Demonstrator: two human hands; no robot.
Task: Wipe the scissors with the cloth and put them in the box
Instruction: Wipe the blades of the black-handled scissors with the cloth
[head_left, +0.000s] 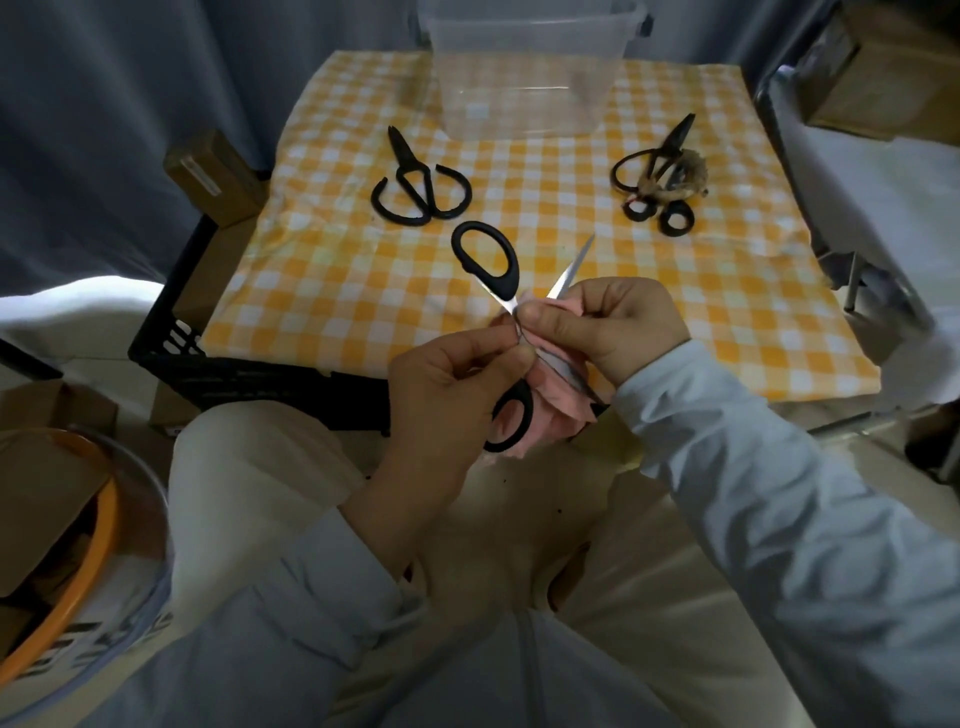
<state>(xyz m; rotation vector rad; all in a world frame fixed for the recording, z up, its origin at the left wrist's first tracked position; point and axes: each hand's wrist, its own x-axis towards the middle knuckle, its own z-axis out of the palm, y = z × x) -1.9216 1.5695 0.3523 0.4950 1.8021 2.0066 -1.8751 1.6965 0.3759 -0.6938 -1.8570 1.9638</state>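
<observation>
Black-handled steel scissors (510, 273) held in the air, blades spread wide, on the near side of the clear plastic box (519, 104) and well apart from it, just past the near edge of the yellow-and-white checked worktop (363, 291). One handle loop sticks up toward the box, the other hangs low by the wrists. Left hand (447, 384) grips the scissors close to the pivot, fingers (514, 353) curled and pinching. Right hand (618, 317) pinches the crumpled pink cloth (540, 415) round the base of the blade that points up and right, fingers (550, 317) closed on the cloth; the rest of the cloth hangs below both hands. Box stands upright at the far edge of the worktop. Near-left of the box lies a pair of black iron scissors (402, 150) with big open loop handles. Near-right of the box, more dark scissors (675, 135) lie touching a frayed tan fibre bundle (685, 174); cannot tell how many pairs. Black plastic crate (171, 322) further near-left of the box, beside the worktop.
</observation>
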